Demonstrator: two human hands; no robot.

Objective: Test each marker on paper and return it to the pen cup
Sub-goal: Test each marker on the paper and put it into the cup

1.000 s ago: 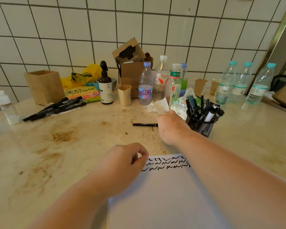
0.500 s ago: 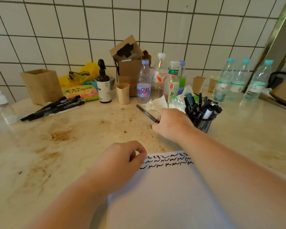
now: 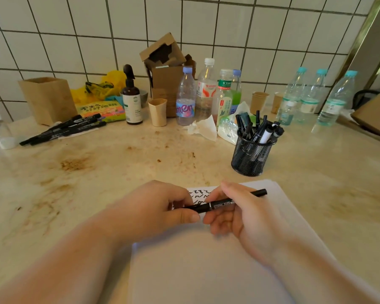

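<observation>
A black marker (image 3: 221, 203) lies level above the top of the white paper (image 3: 206, 260), held by both hands. My right hand (image 3: 239, 218) grips its barrel and my left hand (image 3: 162, 207) pinches its left end, the cap end. Black scribble lines (image 3: 201, 194) show on the paper just behind the fingers. The black mesh pen cup (image 3: 249, 154), full of several markers, stands on the counter beyond the paper's top right. A bunch of several black markers (image 3: 64, 130) lies at the far left of the counter.
Along the tiled wall stand a wooden box (image 3: 48, 99), a dark pump bottle (image 3: 132, 102), a paper cup (image 3: 158, 111), a cardboard box (image 3: 165, 84), several water bottles (image 3: 206, 91) and a crumpled tissue (image 3: 203, 128). The stained counter (image 3: 97, 172) stretches left of the paper.
My right hand picked the marker off the counter near the pen cup and brought it back over the paper. My left hand rose and took hold of its left end.
</observation>
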